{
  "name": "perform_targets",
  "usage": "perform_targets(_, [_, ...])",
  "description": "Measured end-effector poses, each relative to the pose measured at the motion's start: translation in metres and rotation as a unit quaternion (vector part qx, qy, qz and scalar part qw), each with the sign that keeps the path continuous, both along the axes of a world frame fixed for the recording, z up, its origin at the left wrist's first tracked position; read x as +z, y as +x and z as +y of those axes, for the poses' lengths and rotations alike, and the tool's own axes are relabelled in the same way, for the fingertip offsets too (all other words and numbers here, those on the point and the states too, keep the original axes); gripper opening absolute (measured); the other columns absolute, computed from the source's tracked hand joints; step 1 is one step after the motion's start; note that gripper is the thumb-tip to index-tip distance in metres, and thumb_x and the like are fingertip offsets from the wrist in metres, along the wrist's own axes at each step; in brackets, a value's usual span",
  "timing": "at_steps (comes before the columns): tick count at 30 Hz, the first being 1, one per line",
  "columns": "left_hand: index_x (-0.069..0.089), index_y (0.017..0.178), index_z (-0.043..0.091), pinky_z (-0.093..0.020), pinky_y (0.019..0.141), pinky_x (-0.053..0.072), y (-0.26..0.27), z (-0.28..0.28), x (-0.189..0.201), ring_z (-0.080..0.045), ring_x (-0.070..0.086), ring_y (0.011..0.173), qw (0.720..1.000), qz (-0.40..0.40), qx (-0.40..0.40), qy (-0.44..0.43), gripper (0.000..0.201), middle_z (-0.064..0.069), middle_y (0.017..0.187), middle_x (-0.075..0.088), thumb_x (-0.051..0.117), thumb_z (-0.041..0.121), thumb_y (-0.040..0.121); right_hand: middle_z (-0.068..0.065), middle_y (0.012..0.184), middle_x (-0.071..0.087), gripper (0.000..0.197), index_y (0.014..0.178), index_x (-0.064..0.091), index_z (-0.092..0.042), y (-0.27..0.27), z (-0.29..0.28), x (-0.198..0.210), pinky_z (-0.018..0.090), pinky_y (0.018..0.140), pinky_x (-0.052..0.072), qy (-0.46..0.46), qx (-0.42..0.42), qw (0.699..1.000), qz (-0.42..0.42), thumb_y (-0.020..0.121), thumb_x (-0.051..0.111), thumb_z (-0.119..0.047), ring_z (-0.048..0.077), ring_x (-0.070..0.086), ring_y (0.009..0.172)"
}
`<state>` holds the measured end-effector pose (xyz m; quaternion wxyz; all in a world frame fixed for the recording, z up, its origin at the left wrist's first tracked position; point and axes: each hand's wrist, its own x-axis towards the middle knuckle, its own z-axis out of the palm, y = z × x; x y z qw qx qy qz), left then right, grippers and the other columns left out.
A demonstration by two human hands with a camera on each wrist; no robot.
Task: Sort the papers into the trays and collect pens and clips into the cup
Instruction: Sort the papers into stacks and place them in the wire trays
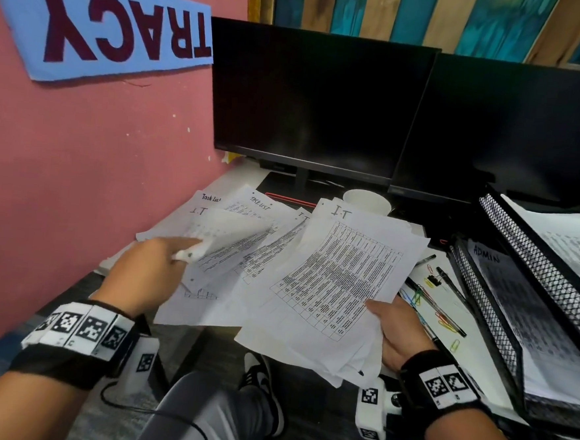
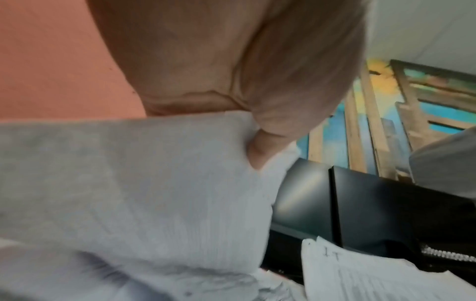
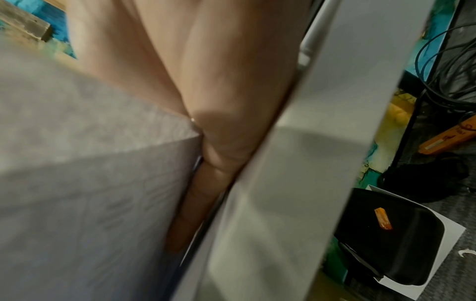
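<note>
Printed papers (image 1: 245,247) lie spread over the white desk, some headed "Task List" or "I.T". My left hand (image 1: 162,266) pinches the curled corner of one sheet (image 1: 225,236) and lifts it; that sheet (image 2: 144,183) fills the left wrist view. My right hand (image 1: 394,326) grips a stack of table-printed sheets (image 1: 332,284) at its lower right edge, thumb on top. A white cup (image 1: 367,201) stands behind the papers. Pens (image 1: 437,302) and coloured paper clips (image 1: 417,297) lie right of the stack. Black mesh trays (image 1: 532,264) with papers stand at the right.
Two dark monitors (image 1: 310,101) stand at the back of the desk. A pink wall (image 1: 80,157) bounds the left side. A red pen (image 1: 290,199) lies under the left monitor. Below the desk edge are my legs and shoe (image 1: 260,379).
</note>
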<state>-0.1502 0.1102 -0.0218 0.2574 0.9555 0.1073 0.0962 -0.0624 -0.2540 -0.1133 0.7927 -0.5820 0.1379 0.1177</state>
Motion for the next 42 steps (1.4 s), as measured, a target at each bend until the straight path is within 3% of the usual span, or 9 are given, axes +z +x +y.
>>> perform_targets(5, [0.067,0.134,0.047,-0.032,0.069,0.052,0.006,-0.051,0.014,-0.022,0.068,0.076,0.993,-0.066,-0.098,-0.029,0.068,0.010,0.134,0.072,0.043,0.003,0.088,0.024,0.119,0.076,0.035,0.129,0.066,-0.002,0.001,0.000,-0.001,0.054,0.093,0.058,0.020,-0.022,0.999,0.020,0.102,0.048,0.009,0.044,0.071,0.111])
perform_targets(9, [0.061,0.139,0.050,-0.032,0.093,0.054,0.011,-0.107,-0.006,-0.024,0.069,0.118,0.980,-0.002,-0.199,0.029,0.068,0.012,0.142,0.067,0.046,0.002,0.092,0.022,0.122,0.075,0.034,0.136,0.063,-0.001,0.003,0.001,-0.002,0.053,0.099,0.055,0.054,-0.070,0.996,0.026,0.110,0.049,-0.018,0.040,0.070,0.114])
perform_targets(13, [0.057,0.145,0.046,-0.031,0.101,0.052,0.017,-0.143,-0.035,-0.020,0.065,0.127,0.950,0.063,-0.301,0.046,0.064,0.009,0.142,0.067,0.046,0.007,0.095,0.016,0.128,0.074,0.051,0.134,0.067,-0.018,-0.002,0.001,0.010,0.054,0.111,0.047,0.106,-0.020,0.994,0.036,0.108,0.042,-0.055,0.036,0.068,0.122])
perform_targets(19, [0.034,0.160,0.044,-0.027,0.121,0.033,0.021,-0.143,-0.040,-0.009,0.043,0.147,0.908,0.181,-0.377,0.006,0.072,0.018,0.165,0.039,0.067,0.035,0.096,0.022,0.125,0.074,0.034,0.133,0.066,-0.006,0.005,0.000,-0.010,0.066,0.103,0.051,-0.005,0.005,1.000,-0.009,0.103,0.055,0.003,0.043,0.072,0.114])
perform_targets(23, [0.034,0.157,0.051,-0.035,0.125,0.029,0.037,-0.090,-0.026,-0.010,0.038,0.148,0.935,0.196,-0.291,-0.060,0.077,0.018,0.164,0.036,0.073,0.043,0.092,0.017,0.124,0.076,0.037,0.133,0.066,-0.010,0.010,-0.004,-0.014,0.065,0.103,0.052,-0.014,0.001,1.000,-0.002,0.103,0.053,0.006,0.041,0.072,0.114])
perform_targets(26, [0.029,0.160,0.047,-0.048,0.128,0.023,0.052,-0.047,-0.031,-0.019,0.026,0.157,0.961,0.195,-0.192,0.041,0.072,0.009,0.172,0.026,0.064,0.050,0.097,0.018,0.126,0.075,0.039,0.134,0.065,-0.009,0.009,-0.004,-0.013,0.065,0.104,0.051,0.001,-0.001,1.000,-0.004,0.103,0.051,0.008,0.042,0.071,0.116])
perform_targets(30, [0.015,0.165,0.041,-0.053,0.121,0.034,0.059,-0.003,-0.053,-0.025,0.036,0.152,0.969,0.213,-0.080,0.098,0.092,0.005,0.169,0.034,0.064,0.051,0.088,0.019,0.124,0.075,0.039,0.136,0.064,-0.007,0.007,-0.003,-0.010,0.067,0.105,0.050,0.008,0.003,1.000,-0.010,0.103,0.049,0.009,0.043,0.070,0.117])
perform_targets(33, [0.032,0.160,0.035,-0.043,0.111,0.046,0.057,0.008,-0.061,-0.026,0.053,0.139,0.978,0.189,-0.048,0.069,0.081,0.001,0.158,0.051,0.068,0.047,0.088,0.019,0.123,0.075,0.038,0.134,0.065,-0.007,0.007,-0.003,-0.009,0.065,0.105,0.050,0.005,0.000,1.000,-0.008,0.103,0.050,0.009,0.042,0.071,0.116])
perform_targets(42, [0.076,0.099,0.042,-0.031,0.068,0.050,0.054,0.018,-0.067,-0.025,0.068,0.081,0.994,0.064,0.036,0.076,0.038,0.001,0.089,0.077,0.059,0.008,0.093,0.018,0.122,0.076,0.036,0.130,0.068,-0.007,0.003,-0.002,-0.007,0.066,0.105,0.050,0.009,-0.005,1.000,-0.012,0.103,0.050,0.008,0.042,0.070,0.116])
